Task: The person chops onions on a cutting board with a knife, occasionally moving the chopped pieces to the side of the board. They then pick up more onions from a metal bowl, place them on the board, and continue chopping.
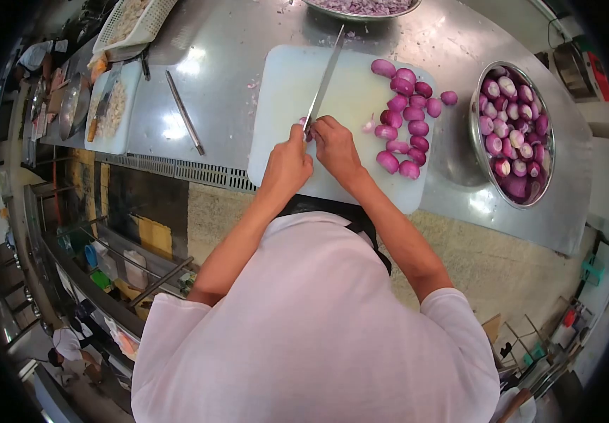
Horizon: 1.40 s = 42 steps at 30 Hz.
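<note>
A long knife (325, 81) points away over the white cutting board (283, 84), its near end between my hands. My left hand (288, 163) is closed around the knife's near end, which hides the handle. Close beside it on the right, my right hand (337, 149) has its fingers pinched together near the blade, around something small and dark that I cannot make out. Several peeled purple onions (416, 113) lie on the board's right side, with a small scrap of skin (368, 125) to their left.
A metal bowl of onions (475, 134) stands at the right, and a bowl of chopped onion (364, 15) at the top. On the left are a metal rod (184, 113), a second board (130, 116) with chopped food and a knife, and a white basket (151, 28). Other people are at the left edge.
</note>
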{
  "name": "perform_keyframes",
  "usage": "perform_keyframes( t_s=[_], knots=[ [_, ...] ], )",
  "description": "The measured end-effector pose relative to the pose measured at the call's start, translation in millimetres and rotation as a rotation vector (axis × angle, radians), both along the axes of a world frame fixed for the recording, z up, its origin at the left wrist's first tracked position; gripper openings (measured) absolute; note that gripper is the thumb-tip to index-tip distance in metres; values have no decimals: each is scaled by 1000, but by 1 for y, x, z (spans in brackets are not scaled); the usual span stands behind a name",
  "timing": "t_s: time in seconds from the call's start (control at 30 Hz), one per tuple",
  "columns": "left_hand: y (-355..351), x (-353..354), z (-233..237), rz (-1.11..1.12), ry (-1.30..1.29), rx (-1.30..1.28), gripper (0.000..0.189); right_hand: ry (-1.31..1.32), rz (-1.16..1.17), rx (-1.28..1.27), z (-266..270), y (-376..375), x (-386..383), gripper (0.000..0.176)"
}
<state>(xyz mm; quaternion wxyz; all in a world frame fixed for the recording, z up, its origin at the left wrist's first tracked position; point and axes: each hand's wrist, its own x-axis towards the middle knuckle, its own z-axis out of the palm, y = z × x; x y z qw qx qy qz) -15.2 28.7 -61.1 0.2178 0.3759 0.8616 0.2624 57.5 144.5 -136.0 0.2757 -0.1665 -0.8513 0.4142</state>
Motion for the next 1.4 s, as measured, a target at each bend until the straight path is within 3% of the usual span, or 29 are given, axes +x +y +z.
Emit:
perform_keyframes(
  t_s=[0.1,0.2,0.27,0.3,0.4,0.57,0.63,0.7,0.77,0.8,0.83,0.87,0.9,0.97,1.0,1.17,1.27,1.37,1.4],
  knots=[
    [2,-8,27,16,-46,42,37,63,-2,5,3,2,-1,5],
    [-17,-18,43,64,-123,14,41,-43,-63,-29,3,-2,-1,6],
    [-27,-24,45,161,-77,28,42,-89,-126,7,16,-13,-11,16],
    [-34,-32,34,139,-84,32,42,-152,-96,16,25,-17,-13,24],
    [-50,-53,-17,144,-43,62,45,-152,-74,48,6,-13,-26,22],
    [-56,-40,-16,214,-96,7,39,-297,-315,274,8,88,-18,16],
    [-54,-41,-13,218,-126,-10,40,-180,-383,373,17,121,-6,25],
    [-52,-41,-12,217,-121,-11,40,-79,-337,267,52,142,18,32],
    [-56,-44,-20,236,-113,-18,40,-66,-599,109,81,173,53,33],
    [-60,-47,-30,193,-70,48,43,-5,-709,143,78,207,78,31],
    [-63,-49,-35,151,-26,112,45,-11,-770,346,73,243,106,26],
    [-64,-49,-35,161,-29,114,45,-205,-816,406,99,244,128,18],
    [-63,-49,-33,165,-45,82,46,-585,-851,579,70,297,163,18],
    [-59,-48,-24,178,-61,54,47,-901,-804,461,39,339,206,24],
    [-57,-45,-17,207,-103,17,45,-1028,-589,479,17,356,225,24],
    [-53,-43,-7,220,-161,18,44,-886,-627,468,2,350,236,25],
    [-48,-44,0,257,-166,-42,44,-648,-853,413,36,333,227,27],
    [-50,-44,-7,178,-38,-16,46,-309,-728,112,103,255,172,29],
    [-49,-43,-3,188,-27,-28,46,-147,-518,9,96,240,155,25]
  ],
)
